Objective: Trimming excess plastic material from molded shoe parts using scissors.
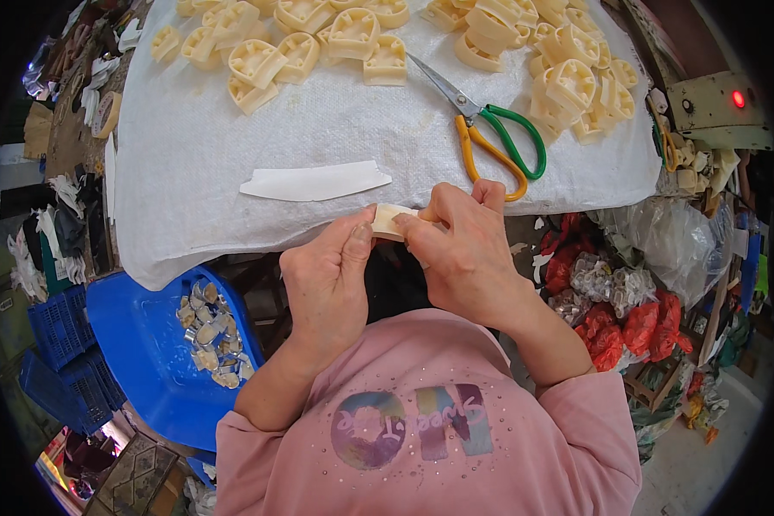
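Cream plastic piece sits pinched between both hands' closed fingers at the surface's near edge, seemingly mid-work, while heaps wait along the far edge.

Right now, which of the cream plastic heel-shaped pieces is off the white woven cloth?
The cream plastic heel-shaped piece pinched between left hand and right hand, at the white woven cloth's near edge. All the others lie in heaps on the cloth's far side.

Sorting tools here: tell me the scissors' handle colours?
One green, one orange-yellow, on the scissors; the head view shows it.
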Demonstrator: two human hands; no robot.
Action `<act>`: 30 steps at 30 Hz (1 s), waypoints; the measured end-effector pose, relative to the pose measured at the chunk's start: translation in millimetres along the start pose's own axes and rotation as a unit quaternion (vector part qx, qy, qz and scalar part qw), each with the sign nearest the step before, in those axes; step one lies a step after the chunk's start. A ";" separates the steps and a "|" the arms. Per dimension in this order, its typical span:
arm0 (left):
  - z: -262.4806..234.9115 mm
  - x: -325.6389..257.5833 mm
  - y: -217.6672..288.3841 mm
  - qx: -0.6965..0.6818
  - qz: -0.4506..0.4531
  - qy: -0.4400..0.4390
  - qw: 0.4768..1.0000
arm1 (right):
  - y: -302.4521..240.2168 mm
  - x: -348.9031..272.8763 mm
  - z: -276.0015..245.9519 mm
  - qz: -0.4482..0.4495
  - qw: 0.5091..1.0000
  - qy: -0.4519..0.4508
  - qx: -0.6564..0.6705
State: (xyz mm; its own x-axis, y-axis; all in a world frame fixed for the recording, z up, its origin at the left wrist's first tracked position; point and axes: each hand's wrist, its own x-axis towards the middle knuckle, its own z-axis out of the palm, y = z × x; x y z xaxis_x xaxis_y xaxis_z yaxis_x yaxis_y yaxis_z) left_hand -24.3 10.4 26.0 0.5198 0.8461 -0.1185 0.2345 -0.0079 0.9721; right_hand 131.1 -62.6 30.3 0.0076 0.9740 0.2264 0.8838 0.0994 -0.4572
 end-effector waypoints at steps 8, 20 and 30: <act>2.4 -6.9 0.8 0.298 0.172 -0.018 0.939 | 13.6 0.7 15.2 -0.036 0.997 0.047 0.048; -5.3 11.6 -24.9 -0.448 -0.195 -0.320 0.812 | 23.1 -5.2 14.5 -0.112 0.970 0.119 0.181; 3.6 16.1 -30.1 -0.381 -0.200 -0.272 0.861 | 22.1 -5.9 14.3 -0.127 0.970 0.110 0.176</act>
State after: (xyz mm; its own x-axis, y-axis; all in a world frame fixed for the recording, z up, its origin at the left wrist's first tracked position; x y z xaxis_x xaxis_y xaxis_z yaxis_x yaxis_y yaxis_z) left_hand -20.0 22.3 -5.9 0.8786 0.3241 -0.3506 -0.0158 0.7536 0.6572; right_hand 143.9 -63.2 6.6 -0.0565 0.8457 0.5307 0.6557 0.4323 -0.6190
